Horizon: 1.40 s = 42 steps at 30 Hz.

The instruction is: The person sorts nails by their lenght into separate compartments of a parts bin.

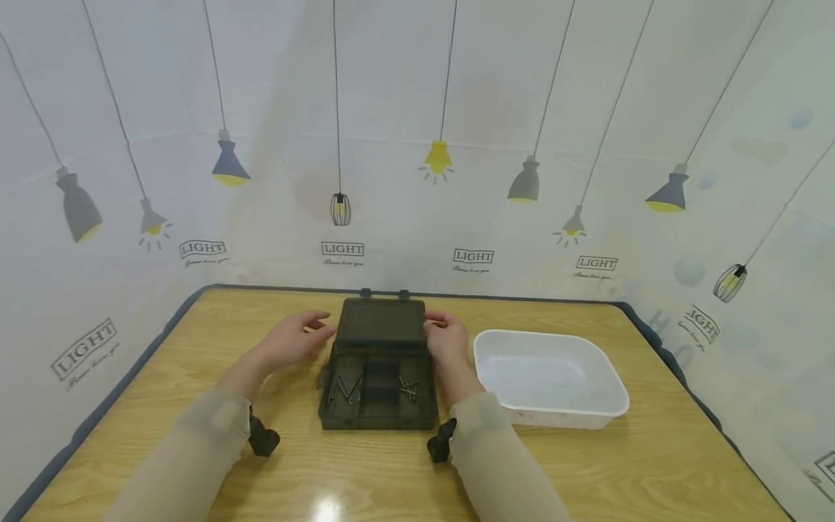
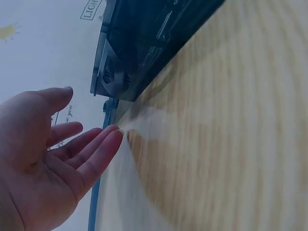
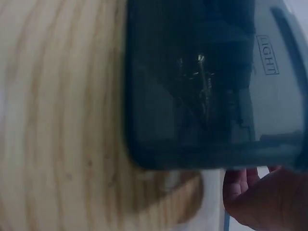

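A dark see-through plastic organizer box (image 1: 378, 420) lies on the table with its lid (image 1: 381, 321) raised at the back. Thin metal pieces, like screws or nails (image 1: 349, 388), lie in its left compartment, and a small crossed heap (image 1: 409, 388) of them is in the right one. My right hand (image 1: 448, 341) holds the lid's right edge between thumb and fingers; the right wrist view hides part of the fingertips behind the box. Beside the lid's left edge, my left hand (image 1: 296, 341) has its fingers loosely extended, apart from the box in the left wrist view.
A white plastic basin (image 1: 554, 417) stands on the wooden table (image 1: 378, 471) just right of my right hand. A pale cloth backdrop (image 1: 404, 210) printed with hanging lamps rises behind the table's far edge and along both sides.
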Available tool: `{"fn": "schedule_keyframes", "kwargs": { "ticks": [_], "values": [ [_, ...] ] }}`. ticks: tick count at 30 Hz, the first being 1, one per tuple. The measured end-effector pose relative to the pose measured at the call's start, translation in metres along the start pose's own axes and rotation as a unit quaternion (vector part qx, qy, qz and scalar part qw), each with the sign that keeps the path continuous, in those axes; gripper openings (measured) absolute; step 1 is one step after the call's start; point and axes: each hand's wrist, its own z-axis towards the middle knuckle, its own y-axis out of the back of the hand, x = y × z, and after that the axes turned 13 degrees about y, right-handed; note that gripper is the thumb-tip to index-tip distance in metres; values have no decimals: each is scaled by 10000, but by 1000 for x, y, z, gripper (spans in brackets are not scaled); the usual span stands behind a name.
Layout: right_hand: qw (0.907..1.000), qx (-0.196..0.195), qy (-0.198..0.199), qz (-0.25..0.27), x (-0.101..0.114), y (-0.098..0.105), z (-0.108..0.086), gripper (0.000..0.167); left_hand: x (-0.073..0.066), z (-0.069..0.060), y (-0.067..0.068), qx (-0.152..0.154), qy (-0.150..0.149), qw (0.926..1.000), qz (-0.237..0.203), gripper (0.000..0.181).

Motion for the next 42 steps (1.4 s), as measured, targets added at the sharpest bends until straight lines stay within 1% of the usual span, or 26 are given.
{"fn": "schedule_keyframes", "kwargs": {
  "ticks": [2, 6, 10, 12, 17, 22, 27, 31, 33, 38, 42],
  "values": [
    [10000, -32, -34, 65, -5, 0, 1, 27, -2, 5, -2, 83, 175, 9992, -342, 64],
    [10000, 37, -42, 40, -11, 0, 1, 27, -4, 13, -4, 147, 408, 9968, -666, 61],
    [9999, 124, -43, -39, -13, 0, 1, 27, -6, 17, -4, 177, 516, 9951, -820, 59],
    [9998, 156, -84, -29, -13, 0, 1, 27, -6, 20, -5, 222, 508, 9945, -888, 58],
    [9995, 215, -237, -29, -14, 2, 4, 29, -8, 27, -9, 303, 421, 9946, -904, 56],
    [9993, 269, -243, -7, -15, 3, 4, 36, -8, 31, -11, 256, 422, 9954, -827, 47],
    [9992, 284, -265, 14, -16, 4, 3, 39, -7, 31, -13, 192, 410, 9959, -786, 44],
    [9992, 267, -294, 26, -17, 4, 4, 38, -6, 30, -13, 151, 460, 9950, -878, 46],
    [9991, 255, -322, 51, -17, 4, 4, 38, -5, 31, -14, 129, 531, 9938, -967, 46],
    [9986, 255, -452, 105, -18, 4, 5, 37, -5, 31, -15, 116, 623, 9920, -1093, 46],
    [9982, 229, -543, 110, -19, 3, 6, 38, -5, 30, -16, 48, 603, 9923, -1084, 46]
  ]
}}
